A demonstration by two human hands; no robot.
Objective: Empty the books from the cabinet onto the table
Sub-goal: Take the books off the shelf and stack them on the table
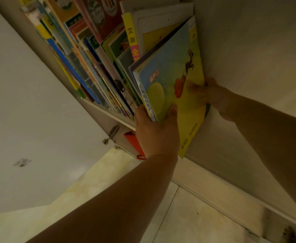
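**Two hands on the end books of the cabinet shelf**

Two hands work at the right end of a packed row of books (94, 67) standing in the open cabinet (249, 50). The left hand (154, 130) has its grip clenched round the lower edge of a thin bundle of picture books: the thumb lies over the front cover and the fingers curl behind the spines. The outermost of these is a yellow picture book (175, 81) with a blue sky, a pale round shape, a red sleigh and a dark reindeer on its cover. It leans to the right, tilted away from the upright row, its lower corner sticking out past the front edge of the shelf.

The right hand (208, 93) reaches in from the right and grasps the far edge of that same yellow book, thumb on the cover and fingers behind it, close to the cabinet's pale side wall.

Left of the bundle, a book with a yellow and pink spine (132, 37) printed in Chinese characters stands among many thin, colourful books. The cabinet door (29, 120) hangs open at the left, with a metal hinge (111, 134) at its inner edge. Just below the left hand a red object (132, 140) peeks out, partly hidden. Pale floor tiles (187, 216) lie beneath both forearms.
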